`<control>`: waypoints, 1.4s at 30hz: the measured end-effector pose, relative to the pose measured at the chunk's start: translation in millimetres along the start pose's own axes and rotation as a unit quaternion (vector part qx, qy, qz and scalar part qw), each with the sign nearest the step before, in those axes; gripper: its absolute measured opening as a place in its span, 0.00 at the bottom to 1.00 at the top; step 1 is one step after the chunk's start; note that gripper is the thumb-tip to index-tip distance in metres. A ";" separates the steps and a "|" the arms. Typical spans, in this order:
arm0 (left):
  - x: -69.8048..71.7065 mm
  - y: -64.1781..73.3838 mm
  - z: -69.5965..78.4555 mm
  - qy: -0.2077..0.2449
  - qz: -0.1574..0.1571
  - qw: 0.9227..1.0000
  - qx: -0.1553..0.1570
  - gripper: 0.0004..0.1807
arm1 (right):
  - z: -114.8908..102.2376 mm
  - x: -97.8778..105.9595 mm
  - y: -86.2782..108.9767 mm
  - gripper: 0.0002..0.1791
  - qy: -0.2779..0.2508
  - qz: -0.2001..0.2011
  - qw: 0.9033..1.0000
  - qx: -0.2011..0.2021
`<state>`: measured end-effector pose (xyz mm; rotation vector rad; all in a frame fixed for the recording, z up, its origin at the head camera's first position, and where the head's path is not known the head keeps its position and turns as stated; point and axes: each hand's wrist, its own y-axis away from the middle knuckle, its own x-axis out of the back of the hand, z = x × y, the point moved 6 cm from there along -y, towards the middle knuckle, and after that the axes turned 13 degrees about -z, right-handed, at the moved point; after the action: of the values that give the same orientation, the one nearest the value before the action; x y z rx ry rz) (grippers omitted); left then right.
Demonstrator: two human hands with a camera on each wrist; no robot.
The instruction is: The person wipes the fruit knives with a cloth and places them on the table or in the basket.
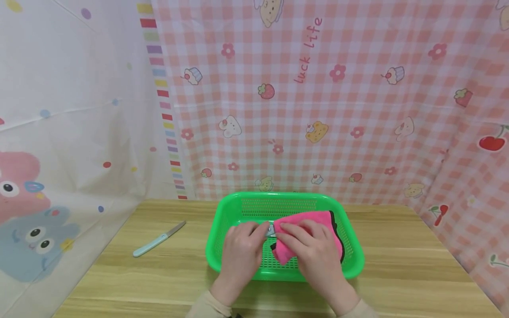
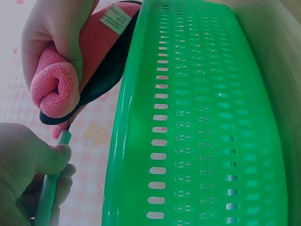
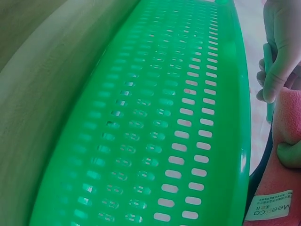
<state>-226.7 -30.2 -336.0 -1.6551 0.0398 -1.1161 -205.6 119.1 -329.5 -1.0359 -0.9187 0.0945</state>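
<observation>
My left hand (image 1: 243, 251) grips a utensil by its light-blue handle (image 2: 48, 193), above the green basket (image 1: 212, 247). A pink towel (image 1: 318, 216) with black edging and a white label (image 2: 116, 19) is folded around the utensil's other end, so its working part is hidden. My right hand (image 1: 316, 247) pinches the towel around that end, fingers on top. The left wrist view shows the towel rolled under the right thumb, just beyond the left fingers (image 2: 59, 160). Both hands are close together over the basket's middle.
On the wooden table (image 1: 171, 287), left of the basket, lies a knife (image 1: 159, 240) with a light-blue handle, its blade pointing away to the right. A pink checked curtain (image 1: 294, 110) hangs behind the table, and a white patterned sheet (image 1: 79, 132) hangs at the left.
</observation>
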 end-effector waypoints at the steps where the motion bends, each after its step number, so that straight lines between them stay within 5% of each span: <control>1: -0.1 0.0 -0.1 0.000 0.001 1.000 0.000 0.13 | 0.4 -0.1 0.2 0.22 0.000 0.000 1.000 -0.001; 22: 0.9 0.6 -3.1 0.019 0.003 1.000 0.005 0.13 | 31.9 13.5 7.2 0.25 0.005 -0.003 0.998 -0.069; 33: 1.4 1.2 -10.7 0.029 0.009 1.000 -0.003 0.17 | 49.1 17.4 15.7 0.30 -0.005 -0.047 0.992 -0.118; 42: 4.7 0.6 -16.1 0.021 0.006 1.000 0.010 0.18 | 50.8 27.2 17.4 0.31 -0.014 -0.016 0.994 -0.111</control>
<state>-234.6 -44.9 -333.9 -1.6120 0.0658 -1.1399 -217.6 176.7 -316.9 -1.2271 -0.9854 -0.0202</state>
